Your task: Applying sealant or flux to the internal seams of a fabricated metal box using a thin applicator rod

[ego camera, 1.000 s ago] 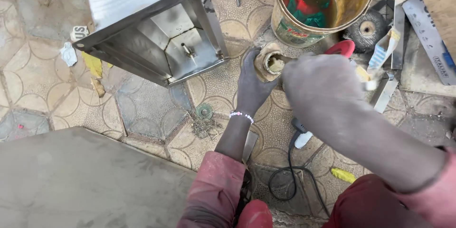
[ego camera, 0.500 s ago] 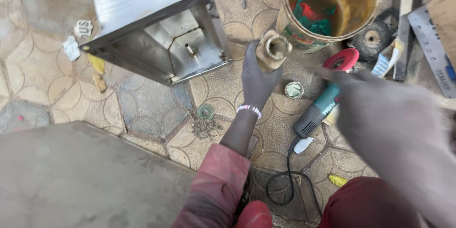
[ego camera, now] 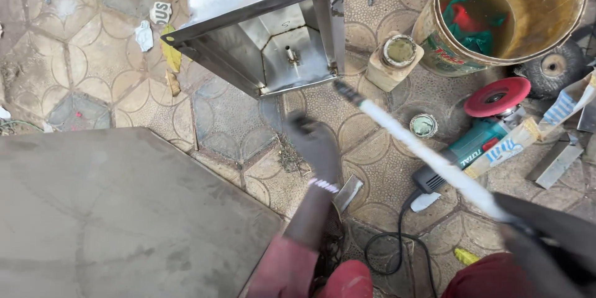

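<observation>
Left hand is out over the middle of the floor, gloved in dark fabric, palm down, fingers loosely curled and pointing toward the far side, holding nothing; it blurs at the edges. A pale beaded band rings its wrist, and the forearm runs back near, into a red sleeve. Right hand sits low at the near right corner, dark-gloved too, fist wrapped shut around the near end of a long white rod that slants up and left, far end dark.
</observation>
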